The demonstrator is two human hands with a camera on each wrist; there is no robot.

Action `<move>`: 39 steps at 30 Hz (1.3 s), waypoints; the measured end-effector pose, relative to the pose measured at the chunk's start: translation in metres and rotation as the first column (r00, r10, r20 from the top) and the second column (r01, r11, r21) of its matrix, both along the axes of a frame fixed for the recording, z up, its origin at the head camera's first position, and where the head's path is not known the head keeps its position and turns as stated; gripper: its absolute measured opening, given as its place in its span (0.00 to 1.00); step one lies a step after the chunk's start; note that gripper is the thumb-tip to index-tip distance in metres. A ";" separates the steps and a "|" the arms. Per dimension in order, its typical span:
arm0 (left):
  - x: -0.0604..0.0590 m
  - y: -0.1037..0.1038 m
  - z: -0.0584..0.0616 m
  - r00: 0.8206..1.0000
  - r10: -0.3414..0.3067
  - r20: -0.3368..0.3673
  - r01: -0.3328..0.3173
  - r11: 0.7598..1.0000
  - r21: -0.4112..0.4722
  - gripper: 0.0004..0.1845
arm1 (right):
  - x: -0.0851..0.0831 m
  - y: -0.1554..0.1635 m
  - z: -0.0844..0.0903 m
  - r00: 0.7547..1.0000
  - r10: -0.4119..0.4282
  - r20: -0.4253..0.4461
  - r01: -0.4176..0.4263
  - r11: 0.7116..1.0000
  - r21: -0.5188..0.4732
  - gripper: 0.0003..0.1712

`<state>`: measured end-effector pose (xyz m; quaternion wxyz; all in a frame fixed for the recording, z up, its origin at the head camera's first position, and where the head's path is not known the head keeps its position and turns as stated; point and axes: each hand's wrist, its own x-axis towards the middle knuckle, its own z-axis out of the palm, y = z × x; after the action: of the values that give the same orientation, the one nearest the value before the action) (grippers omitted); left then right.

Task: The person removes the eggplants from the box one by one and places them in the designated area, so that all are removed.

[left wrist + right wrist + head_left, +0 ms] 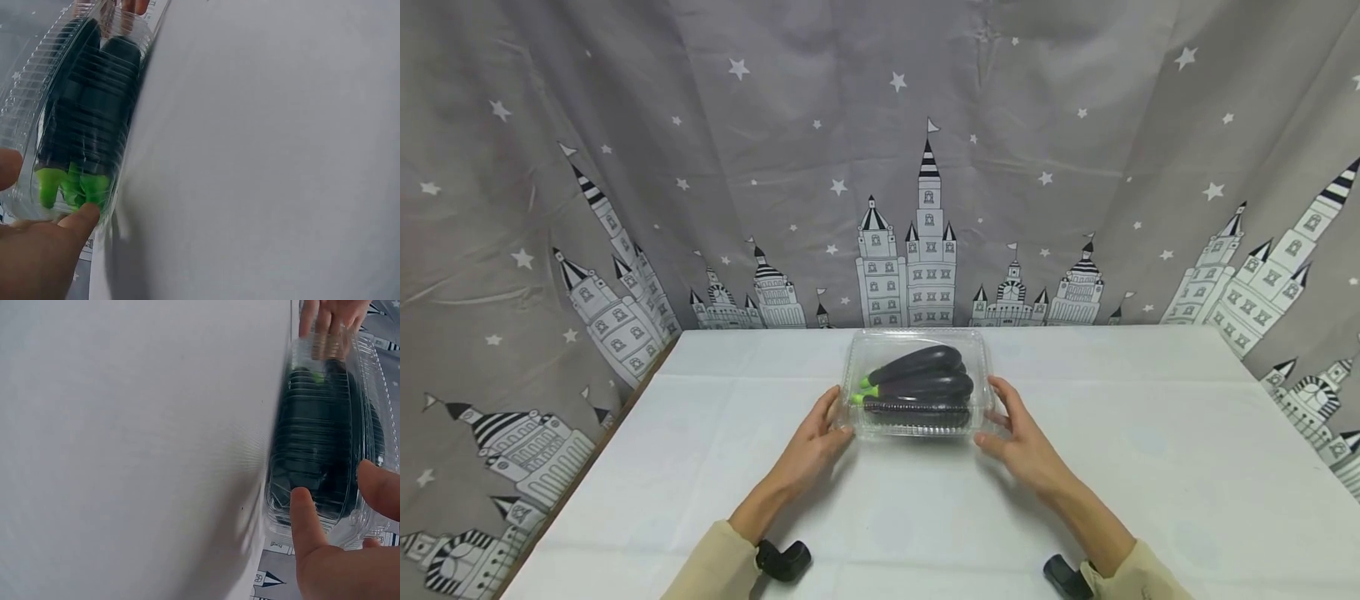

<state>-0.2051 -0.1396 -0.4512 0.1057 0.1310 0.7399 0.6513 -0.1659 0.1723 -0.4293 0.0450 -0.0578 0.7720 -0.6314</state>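
Note:
A clear plastic clamshell box (917, 340) stands closed on the white table, a little behind its middle. Inside lie three dark purple eggplants (925, 379) with green stems pointing left. My left hand (816, 437) touches the box's left end with fairly straight fingers. My right hand (1011, 433) rests against its right end the same way. The left wrist view shows the green stems (75, 187) through the ribbed plastic beside my left hand's fingertips (84, 215). In the right wrist view my right hand (337, 556) has a finger and thumb on the box (369, 425).
The white tablecloth (1150, 467) stretches wide to either side and in front of the box. A grey curtain (775, 167) printed with castles and stars hangs right behind the table. The table's left edge (595, 458) runs diagonally.

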 end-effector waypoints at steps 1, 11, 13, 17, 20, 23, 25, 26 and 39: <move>0.000 -0.001 -0.001 1.000 -0.011 0.012 0.011 1.000 0.023 0.39 | 0.000 -0.001 -0.001 1.000 -0.001 0.004 0.001 1.000 -0.004 0.45; 0.000 -0.001 -0.006 0.999 -0.017 0.048 0.013 0.997 0.075 0.46 | 0.002 -0.003 0.000 1.000 -0.022 0.010 0.022 1.000 -0.007 0.45; 0.000 0.000 -0.008 0.999 0.007 0.047 -0.010 0.997 0.070 0.47 | 0.002 -0.002 0.000 1.000 -0.022 0.009 0.023 1.000 -0.006 0.45; -0.001 0.003 -0.007 0.996 0.066 0.052 -0.069 0.997 0.047 0.47 | 0.001 -0.002 0.000 1.000 -0.023 0.009 0.023 1.000 -0.019 0.46; -0.001 0.005 -0.005 0.994 0.097 0.054 -0.099 0.995 0.027 0.45 | 0.001 -0.002 0.001 1.000 -0.023 0.010 0.024 1.000 -0.020 0.45; -0.001 0.006 -0.004 0.992 0.114 0.049 -0.115 0.993 0.006 0.43 | 0.000 -0.002 0.000 1.000 -0.025 0.013 0.025 1.000 -0.015 0.45; -0.001 0.007 -0.004 0.991 0.123 0.046 -0.122 0.992 -0.006 0.42 | 0.000 -0.002 0.000 1.000 -0.028 0.008 0.028 1.000 -0.009 0.45; -0.001 0.007 -0.004 0.991 0.125 0.046 -0.124 0.992 -0.011 0.41 | -0.001 -0.002 -0.001 1.000 -0.028 0.004 0.028 1.000 -0.010 0.45; 0.000 0.009 -0.004 0.989 0.143 0.026 -0.143 0.990 -0.011 0.37 | -0.004 -0.001 -0.001 1.000 -0.020 -0.022 0.020 1.000 -0.012 0.46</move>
<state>-0.2053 -0.1303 -0.4549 0.0692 0.0683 0.7490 0.6554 -0.1697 0.1718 -0.4299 0.0299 -0.0573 0.7694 -0.6355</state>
